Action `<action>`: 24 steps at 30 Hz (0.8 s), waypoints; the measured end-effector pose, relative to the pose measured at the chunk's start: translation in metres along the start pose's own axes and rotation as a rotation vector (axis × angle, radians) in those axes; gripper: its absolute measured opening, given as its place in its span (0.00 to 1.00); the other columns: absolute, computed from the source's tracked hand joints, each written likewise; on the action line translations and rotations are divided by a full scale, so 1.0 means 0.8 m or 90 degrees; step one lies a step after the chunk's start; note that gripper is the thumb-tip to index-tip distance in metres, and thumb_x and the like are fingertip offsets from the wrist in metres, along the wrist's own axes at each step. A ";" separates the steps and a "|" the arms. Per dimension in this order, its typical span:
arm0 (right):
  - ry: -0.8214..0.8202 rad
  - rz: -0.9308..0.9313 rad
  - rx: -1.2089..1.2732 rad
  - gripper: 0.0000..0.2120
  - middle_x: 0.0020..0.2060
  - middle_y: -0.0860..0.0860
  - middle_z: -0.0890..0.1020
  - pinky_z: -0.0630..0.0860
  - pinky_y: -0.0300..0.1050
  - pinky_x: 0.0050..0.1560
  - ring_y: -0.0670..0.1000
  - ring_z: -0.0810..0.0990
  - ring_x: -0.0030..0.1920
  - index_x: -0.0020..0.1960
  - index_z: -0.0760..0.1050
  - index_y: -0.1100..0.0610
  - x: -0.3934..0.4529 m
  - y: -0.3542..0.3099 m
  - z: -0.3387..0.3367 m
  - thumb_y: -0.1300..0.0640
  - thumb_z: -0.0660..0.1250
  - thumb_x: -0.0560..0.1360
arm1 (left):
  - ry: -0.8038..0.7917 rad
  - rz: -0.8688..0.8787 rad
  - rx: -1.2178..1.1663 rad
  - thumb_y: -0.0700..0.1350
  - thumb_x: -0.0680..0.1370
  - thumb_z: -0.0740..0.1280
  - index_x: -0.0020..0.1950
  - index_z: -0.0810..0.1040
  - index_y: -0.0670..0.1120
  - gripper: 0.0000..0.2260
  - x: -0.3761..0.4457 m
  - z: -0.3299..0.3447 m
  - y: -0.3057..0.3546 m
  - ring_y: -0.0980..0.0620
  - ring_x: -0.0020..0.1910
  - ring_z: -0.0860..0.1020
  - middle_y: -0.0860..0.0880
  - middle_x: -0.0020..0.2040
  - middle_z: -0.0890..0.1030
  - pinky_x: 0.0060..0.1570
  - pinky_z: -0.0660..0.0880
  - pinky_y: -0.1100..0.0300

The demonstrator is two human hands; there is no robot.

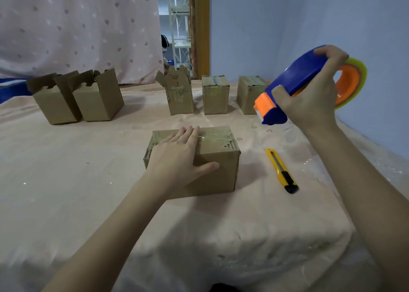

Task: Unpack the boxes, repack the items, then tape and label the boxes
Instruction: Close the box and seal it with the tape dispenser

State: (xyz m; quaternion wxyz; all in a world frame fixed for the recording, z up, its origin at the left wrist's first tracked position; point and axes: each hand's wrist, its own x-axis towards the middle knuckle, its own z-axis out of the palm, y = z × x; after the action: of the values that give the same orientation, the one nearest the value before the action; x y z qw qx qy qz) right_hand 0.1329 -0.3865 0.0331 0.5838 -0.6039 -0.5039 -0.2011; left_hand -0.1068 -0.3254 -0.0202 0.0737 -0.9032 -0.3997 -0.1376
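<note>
Your left hand lies flat, fingers straight, on the taped brown cardboard box at the bench's middle, its long axis running left-right. Your right hand grips the blue-and-orange tape dispenser above, nose pointing down-left.

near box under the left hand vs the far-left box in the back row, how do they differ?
The near box is closed, with clear tape across its top; the far-left box is open, flaps standing up. The near box lies low and wide; the far-left box stands taller. The left hand presses flat on the near box; nothing touches the far-left box. Both are plain brown cardboard on the same pink cloth.
</note>
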 end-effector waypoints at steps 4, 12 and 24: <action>-0.013 -0.015 -0.015 0.34 0.54 0.41 0.67 0.80 0.52 0.45 0.51 0.75 0.48 0.63 0.59 0.60 0.007 -0.003 -0.002 0.57 0.74 0.65 | 0.019 0.002 0.000 0.71 0.74 0.55 0.79 0.44 0.48 0.43 -0.001 0.001 0.000 0.55 0.77 0.49 0.51 0.79 0.51 0.72 0.53 0.60; 0.000 -0.001 0.013 0.32 0.44 0.37 0.66 0.79 0.54 0.46 0.51 0.75 0.46 0.64 0.59 0.65 0.022 -0.013 -0.002 0.59 0.71 0.66 | 0.021 0.011 0.035 0.71 0.73 0.54 0.79 0.43 0.50 0.42 0.001 0.008 0.002 0.53 0.77 0.49 0.49 0.79 0.49 0.73 0.50 0.59; -0.015 0.108 -0.032 0.34 0.49 0.49 0.69 0.76 0.59 0.46 0.55 0.74 0.44 0.65 0.59 0.64 -0.042 0.032 0.006 0.56 0.70 0.65 | -0.004 0.012 0.014 0.70 0.74 0.55 0.78 0.45 0.55 0.39 0.000 0.007 0.004 0.52 0.77 0.48 0.49 0.79 0.48 0.74 0.49 0.58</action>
State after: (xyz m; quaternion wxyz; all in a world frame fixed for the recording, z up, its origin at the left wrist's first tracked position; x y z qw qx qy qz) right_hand 0.1387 -0.3897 -0.0088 0.5775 -0.6611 -0.4526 -0.1566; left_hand -0.1038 -0.3262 -0.0253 0.0839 -0.9064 -0.3932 -0.1294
